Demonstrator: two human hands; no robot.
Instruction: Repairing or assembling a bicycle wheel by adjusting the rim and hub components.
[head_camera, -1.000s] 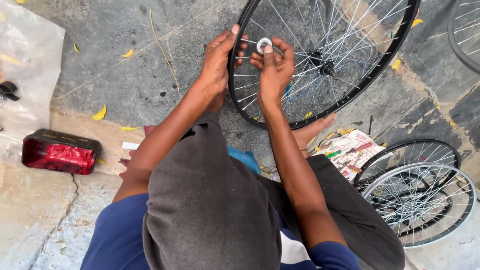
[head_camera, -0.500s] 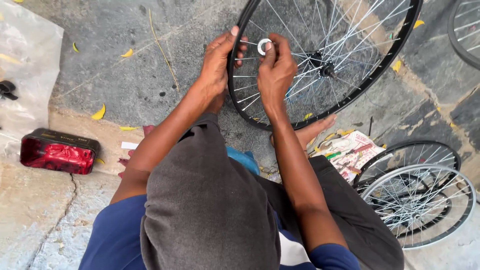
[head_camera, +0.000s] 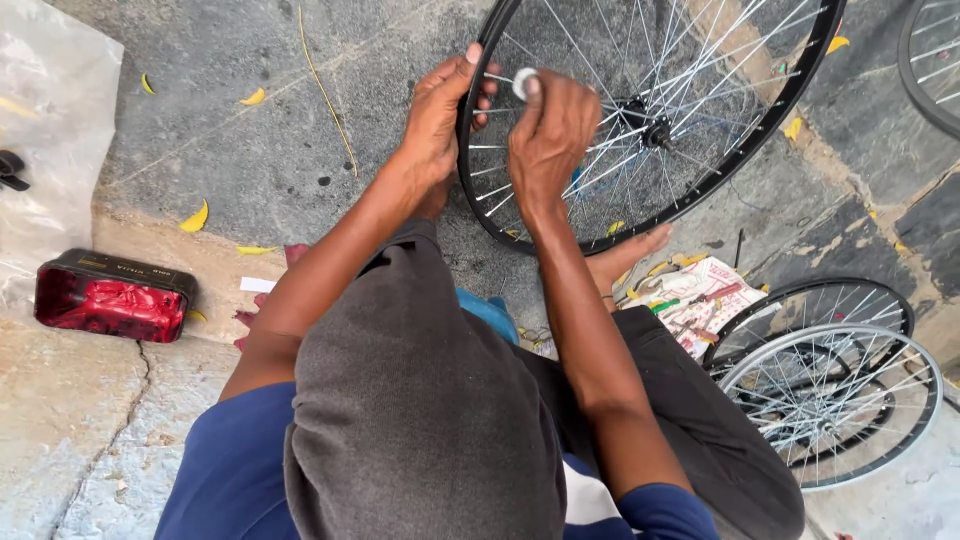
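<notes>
A black bicycle wheel rim (head_camera: 745, 140) with thin silver spokes stands upright on the stone floor in front of me. My left hand (head_camera: 440, 110) grips its left edge, fingers curled over the rim. My right hand (head_camera: 550, 130) is closed around a small round silver spoke tool (head_camera: 523, 82), held against a spoke just inside the rim. The wheel's hub (head_camera: 655, 130) sits to the right of my right hand. My grey-clad knee (head_camera: 420, 400) fills the lower middle of the view.
Two more spoked wheels (head_camera: 830, 390) lie stacked at the lower right, another rim (head_camera: 925, 70) at the top right. A red box (head_camera: 110, 295) and a clear plastic bag (head_camera: 50, 130) lie at left. Printed paper with small tools (head_camera: 700, 300) lies by a bare foot (head_camera: 625, 260).
My right hand has turned the small silver tool on the spoke and shifted slightly down. My left hand keeps its grip on the rim.
</notes>
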